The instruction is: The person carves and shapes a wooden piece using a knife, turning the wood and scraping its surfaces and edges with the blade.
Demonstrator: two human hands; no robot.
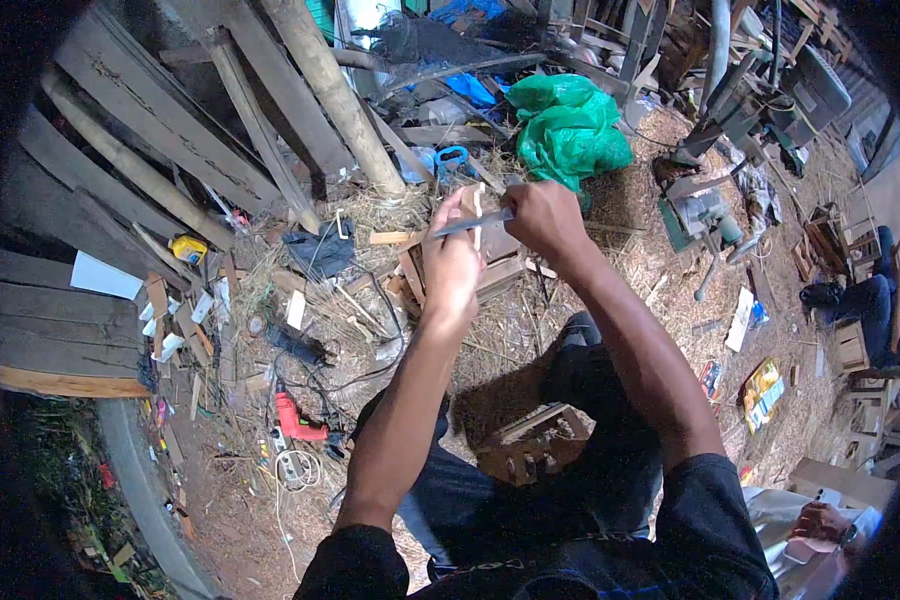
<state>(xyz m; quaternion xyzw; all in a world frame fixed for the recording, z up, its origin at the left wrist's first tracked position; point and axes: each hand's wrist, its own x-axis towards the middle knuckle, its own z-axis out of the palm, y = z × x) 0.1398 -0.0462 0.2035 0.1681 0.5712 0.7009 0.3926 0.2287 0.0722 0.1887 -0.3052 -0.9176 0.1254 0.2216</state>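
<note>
My left hand (452, 262) is raised in front of me, its fingers wrapped round a small pale piece of wood (478, 205) held roughly upright. In my right hand (547, 220) is a flat grey metal blade (468, 224), its handle hidden in the closed fist. The blade lies across the wood and points left over my left hand; whether it is a knife or a file I cannot tell. Below both hands, a wooden box-like piece (500, 275) stands on the littered floor.
A green plastic bag (570, 130) lies beyond my hands. A red power drill (298, 418) and a power strip with white cord (295, 467) are at left. A bench vise (712, 222) stands right. Another person's hand (820, 527) shows at lower right. Planks (160, 110) lean at left.
</note>
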